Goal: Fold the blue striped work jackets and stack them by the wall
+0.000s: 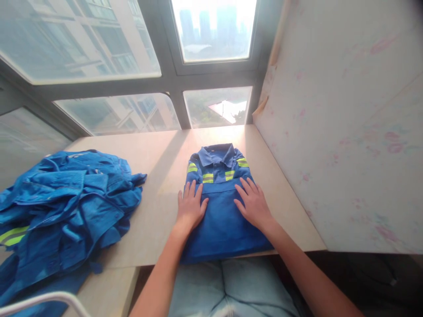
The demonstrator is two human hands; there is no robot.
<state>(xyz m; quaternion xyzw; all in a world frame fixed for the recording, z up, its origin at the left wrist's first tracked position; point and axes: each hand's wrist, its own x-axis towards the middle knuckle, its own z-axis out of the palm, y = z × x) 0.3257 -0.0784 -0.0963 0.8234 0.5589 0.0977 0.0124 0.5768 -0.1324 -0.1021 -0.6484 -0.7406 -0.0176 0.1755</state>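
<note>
A folded blue work shirt (220, 215) with yellow reflective stripes lies on the pale table (158, 176), collar pointing away from me. My left hand (191, 206) rests flat on the shirt's left edge, fingers stretched out. My right hand (254, 204) lies flat on the shirt's right side, fingers spread. Neither hand grips the cloth. The shirt's near edge hangs slightly over the table's front.
A heap of crumpled blue work clothes (62, 207) covers the table's left end. A pale stained wall panel (346, 132) stands along the right edge. Large windows (214, 31) rise behind the table. A white curved rail (39, 301) shows at the bottom left.
</note>
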